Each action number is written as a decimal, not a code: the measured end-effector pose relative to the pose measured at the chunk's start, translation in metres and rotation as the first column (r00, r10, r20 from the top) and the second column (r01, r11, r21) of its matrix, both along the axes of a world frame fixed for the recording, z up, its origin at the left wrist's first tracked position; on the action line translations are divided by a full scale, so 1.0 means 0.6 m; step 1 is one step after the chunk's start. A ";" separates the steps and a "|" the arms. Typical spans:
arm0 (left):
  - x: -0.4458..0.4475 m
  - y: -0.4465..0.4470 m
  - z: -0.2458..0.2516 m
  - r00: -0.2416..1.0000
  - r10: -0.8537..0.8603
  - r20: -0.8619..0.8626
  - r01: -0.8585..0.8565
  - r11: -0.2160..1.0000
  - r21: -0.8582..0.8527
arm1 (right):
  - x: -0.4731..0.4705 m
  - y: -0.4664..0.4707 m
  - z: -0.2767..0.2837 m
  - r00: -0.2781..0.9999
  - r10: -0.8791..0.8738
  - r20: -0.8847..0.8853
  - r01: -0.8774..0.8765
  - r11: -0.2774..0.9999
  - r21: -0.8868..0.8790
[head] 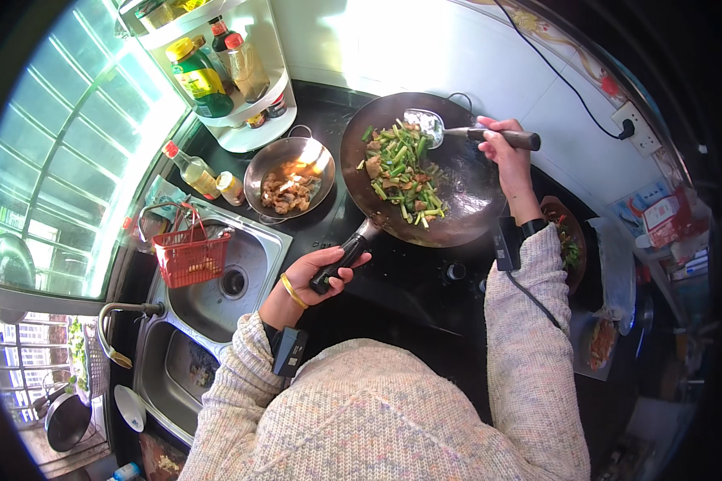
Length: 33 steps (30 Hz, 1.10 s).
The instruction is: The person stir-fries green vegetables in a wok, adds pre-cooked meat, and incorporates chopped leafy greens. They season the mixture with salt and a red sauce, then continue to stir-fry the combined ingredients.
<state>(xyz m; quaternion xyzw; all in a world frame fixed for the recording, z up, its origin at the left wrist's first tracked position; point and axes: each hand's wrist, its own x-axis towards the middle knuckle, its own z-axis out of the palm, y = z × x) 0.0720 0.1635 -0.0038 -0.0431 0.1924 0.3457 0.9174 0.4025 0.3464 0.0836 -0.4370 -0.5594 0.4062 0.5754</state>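
Note:
A large dark wok stands on the black hob, its handle pointing down and left. My left hand is closed around that black handle. Chopped green stalks with pieces of meat lie in the wok's left half. My right hand grips the dark handle of a metal spatula, whose blade rests at the upper edge of the food. Left of the wok, a smaller two-handled metal pan holds browned meat pieces in some liquid.
At left are a double steel sink, a hanging red plastic basket and a faucet. Bottles and a white corner shelf with condiments stand behind. A dish of vegetables sits right of the wok, near my right arm.

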 end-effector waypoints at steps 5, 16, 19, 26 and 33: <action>0.003 0.001 0.000 1.000 -0.005 0.006 0.005 1.000 0.007 | -0.089 -0.044 0.016 0.876 0.231 0.423 -0.398 0.841 0.366; 0.004 -0.003 -0.007 1.000 0.006 0.025 -0.006 1.000 0.005 | -0.064 -0.211 0.260 0.303 0.606 0.735 -0.869 0.492 -0.047; 0.003 -0.001 -0.006 0.999 -0.005 0.053 0.005 1.000 -0.006 | -0.066 -0.232 0.285 0.330 0.671 0.664 -0.871 0.487 -0.060; 0.004 -0.002 -0.006 0.998 -0.007 0.066 0.008 1.000 -0.002 | -0.102 -0.183 0.180 0.469 0.497 0.730 -0.594 0.789 -0.156; 0.004 -0.001 -0.007 0.998 0.000 0.060 -0.001 1.000 0.004 | -0.076 -0.145 0.175 0.638 0.671 0.378 -0.631 0.737 -0.243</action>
